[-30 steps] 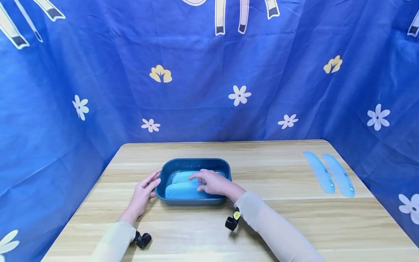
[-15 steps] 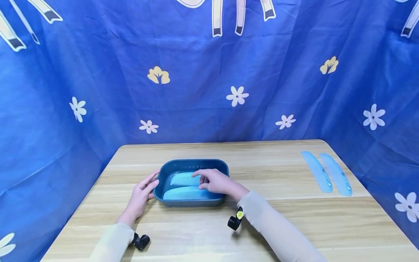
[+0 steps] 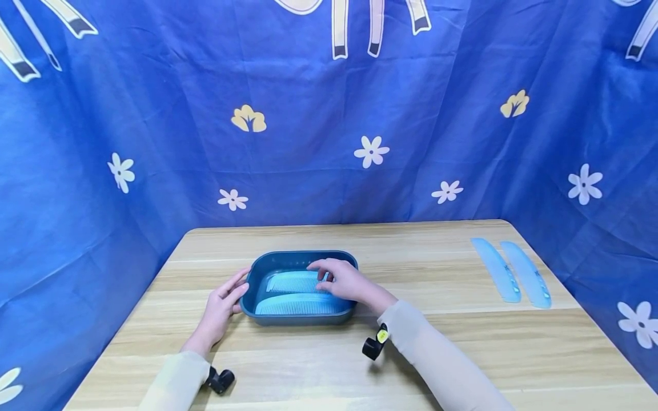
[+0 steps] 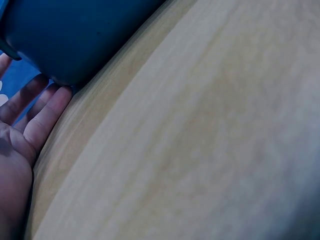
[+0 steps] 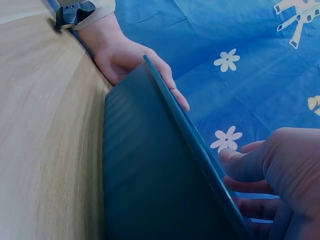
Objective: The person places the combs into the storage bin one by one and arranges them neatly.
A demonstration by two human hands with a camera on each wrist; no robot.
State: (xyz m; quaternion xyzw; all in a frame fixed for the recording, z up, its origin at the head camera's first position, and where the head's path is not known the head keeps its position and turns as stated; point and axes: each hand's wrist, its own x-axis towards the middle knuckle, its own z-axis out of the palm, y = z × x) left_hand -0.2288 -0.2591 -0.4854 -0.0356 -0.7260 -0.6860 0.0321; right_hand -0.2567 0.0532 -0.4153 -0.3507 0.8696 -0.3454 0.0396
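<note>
A dark teal plastic basin (image 3: 298,320) sits on the table, with two light blue combs lying lengthwise inside: a far comb (image 3: 290,282) and a near comb (image 3: 298,304). My left hand (image 3: 220,308) rests against the basin's left end; in the left wrist view its nearly straight fingers (image 4: 47,117) touch the outer wall low down. Over the right part of the basin hovers my right hand (image 3: 345,278), fingers loosely bent, thumb and index apart. Nothing shows between the thumb (image 5: 245,165) and fingers in the right wrist view; whether a fingertip touches a comb is hidden.
Two more light blue combs, a left comb (image 3: 496,269) and a right comb (image 3: 526,274), lie side by side at the right of the wooden table (image 3: 426,257). A blue patterned cloth (image 3: 308,142) hangs behind and at both sides.
My right hand has drawn slightly back to the right over the basin, uncovering more of both combs. The left hand keeps its place on the basin; the view has shifted a little.
</note>
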